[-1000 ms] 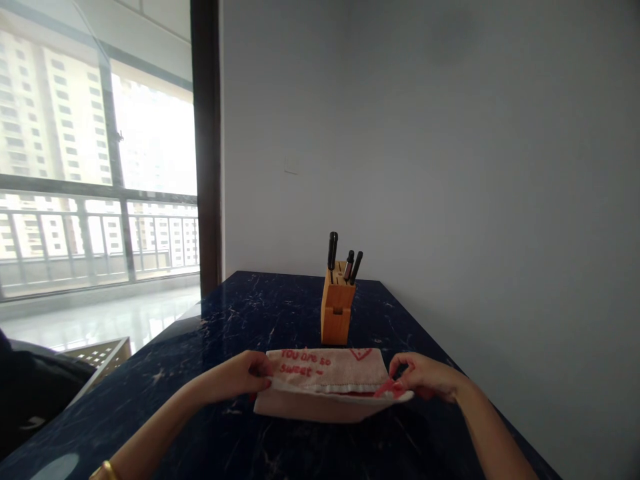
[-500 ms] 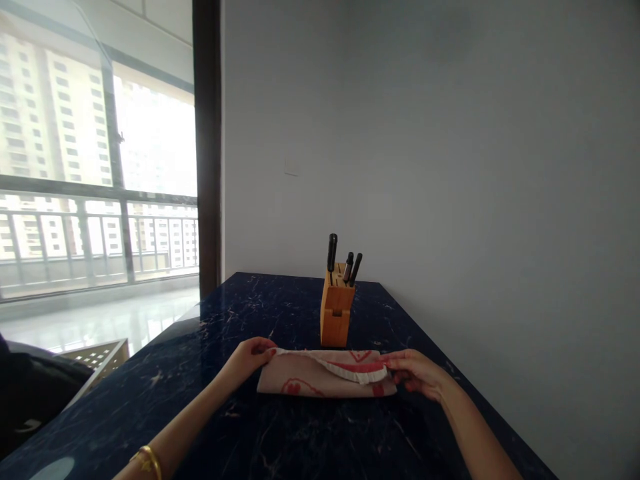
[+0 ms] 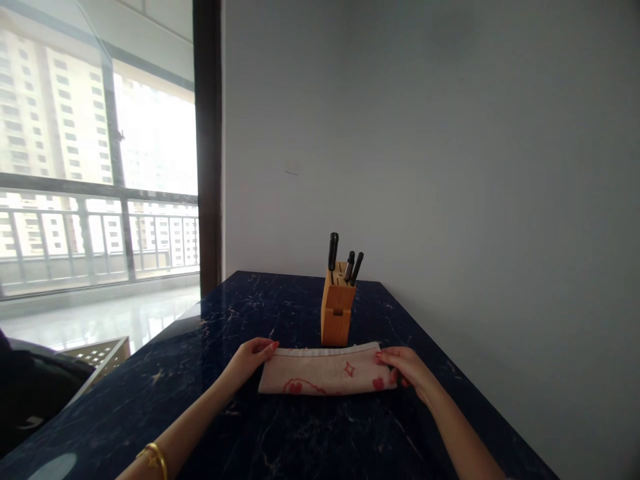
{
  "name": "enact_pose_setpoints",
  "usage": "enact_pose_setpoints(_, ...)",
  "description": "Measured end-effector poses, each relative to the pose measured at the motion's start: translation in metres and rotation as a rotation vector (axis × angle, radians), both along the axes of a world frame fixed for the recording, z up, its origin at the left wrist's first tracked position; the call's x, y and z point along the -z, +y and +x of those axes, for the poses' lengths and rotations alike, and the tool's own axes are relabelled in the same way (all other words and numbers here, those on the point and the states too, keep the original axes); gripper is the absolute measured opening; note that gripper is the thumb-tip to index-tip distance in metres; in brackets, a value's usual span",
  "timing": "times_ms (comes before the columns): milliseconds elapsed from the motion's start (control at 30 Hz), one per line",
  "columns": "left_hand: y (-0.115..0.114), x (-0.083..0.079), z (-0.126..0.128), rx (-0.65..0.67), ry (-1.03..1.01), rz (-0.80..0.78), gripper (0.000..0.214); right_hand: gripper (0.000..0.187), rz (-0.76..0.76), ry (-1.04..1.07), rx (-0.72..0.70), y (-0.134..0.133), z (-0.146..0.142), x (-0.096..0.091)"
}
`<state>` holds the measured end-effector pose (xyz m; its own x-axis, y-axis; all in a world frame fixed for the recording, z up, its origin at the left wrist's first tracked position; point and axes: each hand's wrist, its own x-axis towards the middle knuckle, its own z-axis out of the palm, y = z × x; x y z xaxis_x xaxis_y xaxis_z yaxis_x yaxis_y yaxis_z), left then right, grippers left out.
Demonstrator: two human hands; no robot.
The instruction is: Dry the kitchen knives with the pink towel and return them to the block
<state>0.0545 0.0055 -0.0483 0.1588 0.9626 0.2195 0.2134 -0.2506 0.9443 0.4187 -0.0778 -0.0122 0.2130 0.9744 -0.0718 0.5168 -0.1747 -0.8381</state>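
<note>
A folded pale pink towel (image 3: 320,373) with red heart and star patterns lies on the dark marbled table, its stitched hem along the far edge. My left hand (image 3: 253,353) pinches the far left corner between thumb and fingers. At the far right corner, my right hand (image 3: 403,363) grips the cloth, thumb beneath and fingers on top; some of those fingertips are hidden. Just behind the towel stands a wooden knife block (image 3: 337,313) with several black-handled tools in its slots.
The dark blue table (image 3: 280,300) meets a grey wall (image 3: 450,167) at the back and right. To the left are a perforated beige chair or stool (image 3: 103,360), a black item (image 3: 35,387) and a large window (image 3: 100,133).
The towel's upper layer, curled back at the right with its red underside showing, now lies flat. My right hand has moved slightly left and away from me with that corner.
</note>
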Motion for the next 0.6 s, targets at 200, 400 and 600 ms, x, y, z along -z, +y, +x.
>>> enact_pose_setpoints(200,-0.001,0.002,0.000,-0.008,0.036,0.060,0.040,0.014,0.059,-0.277,0.149,0.015,0.005,0.013)
enact_pose_setpoints(400,-0.006,-0.004,0.001,-0.081,0.107,0.170,0.031,0.031,0.000,-0.391,0.175,0.013,0.021,0.017)
enact_pose_setpoints(600,-0.017,-0.015,0.005,-0.142,0.163,0.267,0.027,0.024,-0.038,-0.336,0.053,0.008,0.018,0.018)
